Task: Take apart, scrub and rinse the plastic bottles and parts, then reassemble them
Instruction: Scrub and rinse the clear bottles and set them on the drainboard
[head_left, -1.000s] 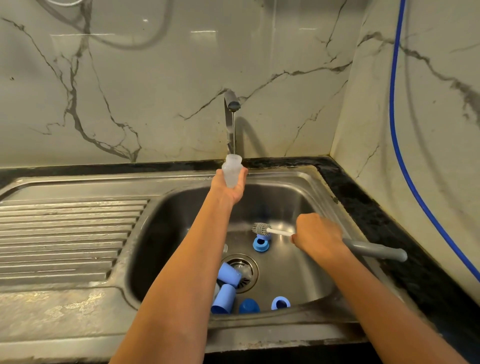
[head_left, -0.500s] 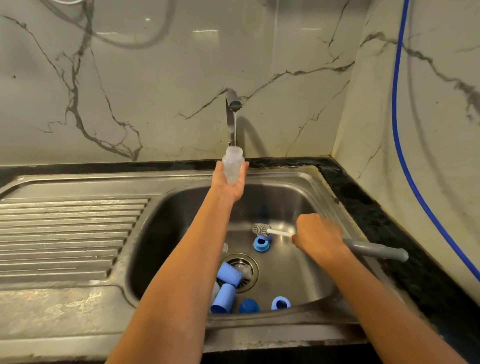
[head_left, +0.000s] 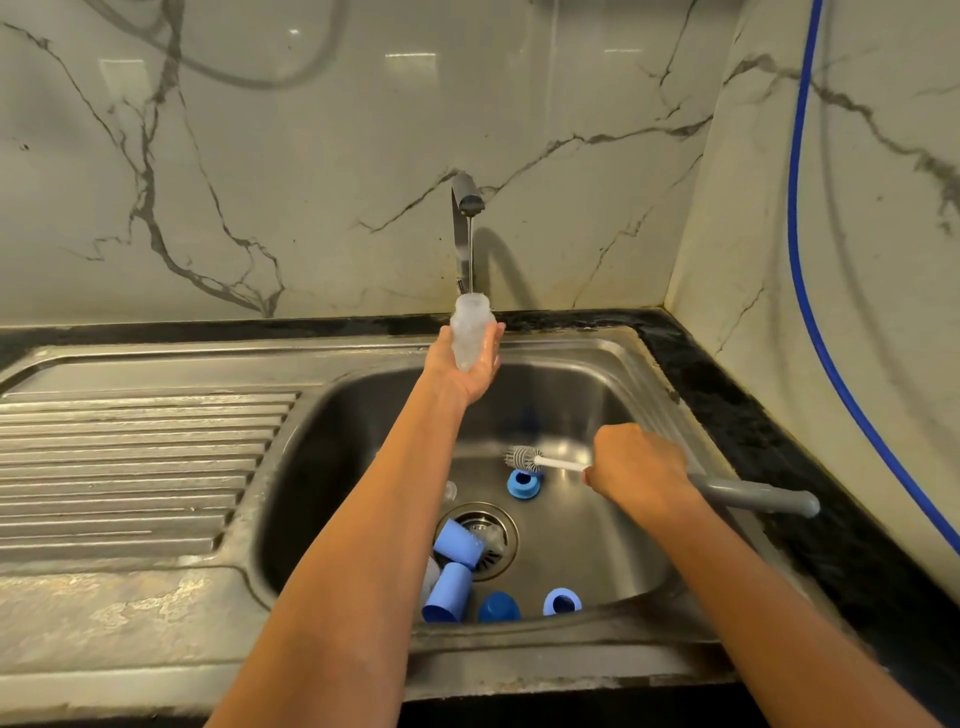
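Left hand (head_left: 464, 370) still round bottle (head_left: 469, 328) under tap (head_left: 464, 205)

Grey-veined marble wall (head_left: 311, 208); blue caps (head_left: 447, 592); translucent bottle (head_left: 469, 332); grey brush (head_left: 522, 457).

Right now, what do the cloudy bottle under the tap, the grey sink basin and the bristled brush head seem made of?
Cloudy translucent bottle: seemingly frosted plastic, light passes through its walls. Grey metal sink basin: likely brushed stainless steel, dull streaked reflections. Grey bristled brush head: probably silicone or soft plastic; thick spaced bristles.
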